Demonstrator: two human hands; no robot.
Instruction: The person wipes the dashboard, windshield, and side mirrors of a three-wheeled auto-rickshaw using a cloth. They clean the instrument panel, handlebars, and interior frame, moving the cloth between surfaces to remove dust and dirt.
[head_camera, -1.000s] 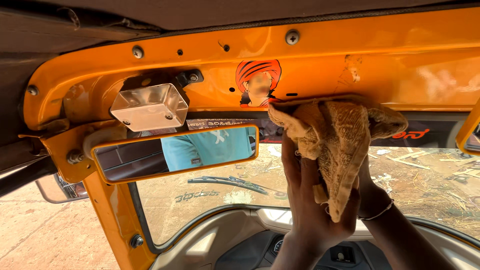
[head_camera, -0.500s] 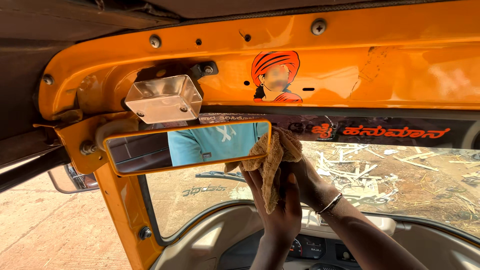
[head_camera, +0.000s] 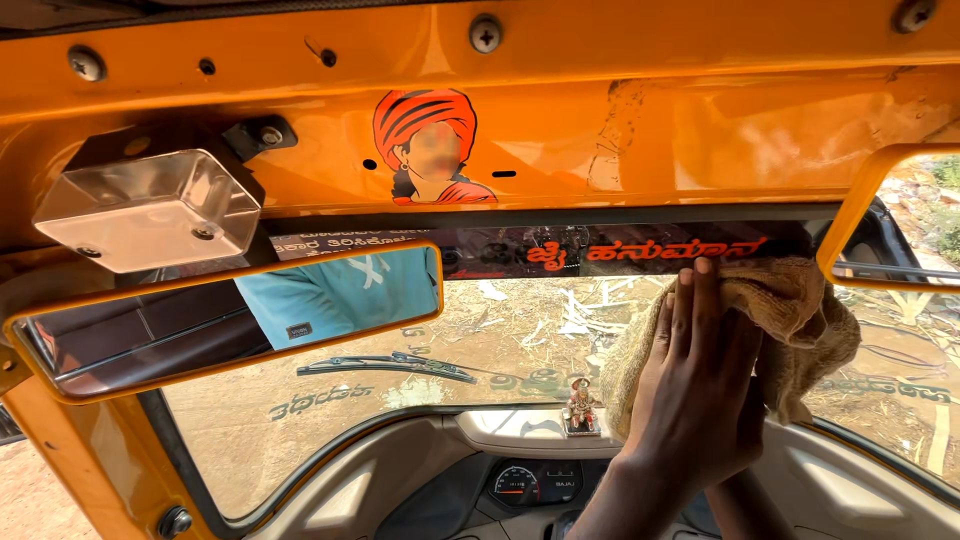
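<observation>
A coarse, rumpled tan cloth (head_camera: 790, 320) lies bunched against the smooth glass windshield (head_camera: 500, 340), right of the long orange-framed mirror (head_camera: 230, 315). Since 0.5 s ago it has slid rightward, away from the mirror. 1 hand (head_camera: 700, 385) — which one, I cannot tell — presses it flat-palmed, fingers (head_camera: 695, 300) straight, pointing up.

The hand (head_camera: 700, 385) presses a tan cloth (head_camera: 790, 320) flat on the windshield (head_camera: 520, 330), hemmed above by the dark sticker band (head_camera: 640, 252) and on the right by an orange-framed mirror (head_camera: 895, 215). Left of it the glass lies open as far as the long rear-view mirror (head_camera: 230, 315), which juts nearer. Below, a small figurine (head_camera: 581, 405) stands on the dashboard (head_camera: 520, 432) just beside the wrist.
</observation>
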